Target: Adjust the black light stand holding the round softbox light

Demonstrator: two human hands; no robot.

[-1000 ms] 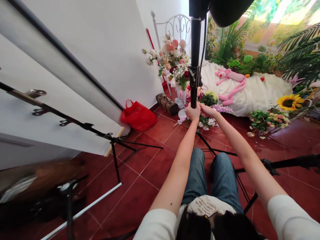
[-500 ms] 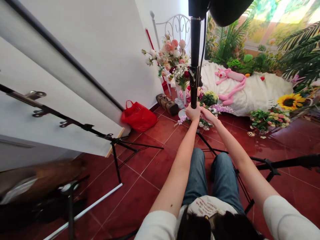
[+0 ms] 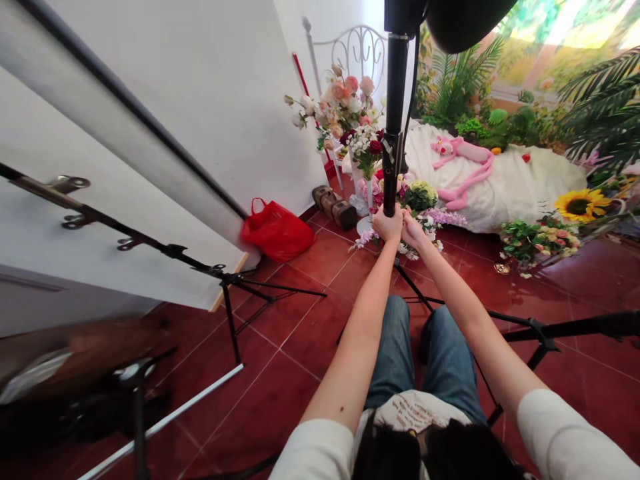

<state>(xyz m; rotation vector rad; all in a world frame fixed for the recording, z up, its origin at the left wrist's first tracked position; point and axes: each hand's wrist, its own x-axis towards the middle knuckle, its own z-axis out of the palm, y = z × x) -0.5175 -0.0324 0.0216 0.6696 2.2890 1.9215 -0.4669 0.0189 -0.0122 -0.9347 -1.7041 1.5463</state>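
A black light stand (image 3: 393, 120) rises in front of me, with a dark lamp head (image 3: 463, 23) at its top. My left hand (image 3: 388, 225) is wrapped round the pole below its clamp. Just right of it, my right hand (image 3: 412, 231) is closed at the side of the pole, near the left hand. What its fingers pinch is too small to make out. Part of a black tripod leg (image 3: 414, 285) shows below the hands.
A red bag (image 3: 278, 230) lies by the wall at the left, near another tripod (image 3: 231, 280). Artificial flowers (image 3: 345, 103), a pink plush toy (image 3: 467, 150) on white cloth (image 3: 540, 180) and a sunflower (image 3: 580, 204) stand ahead. A black pole (image 3: 585, 327) crosses at the right.
The stand leans slightly further right at its top. My right hand has bent from reaching at the pole's side to a closed pose, a little nearer the left hand.
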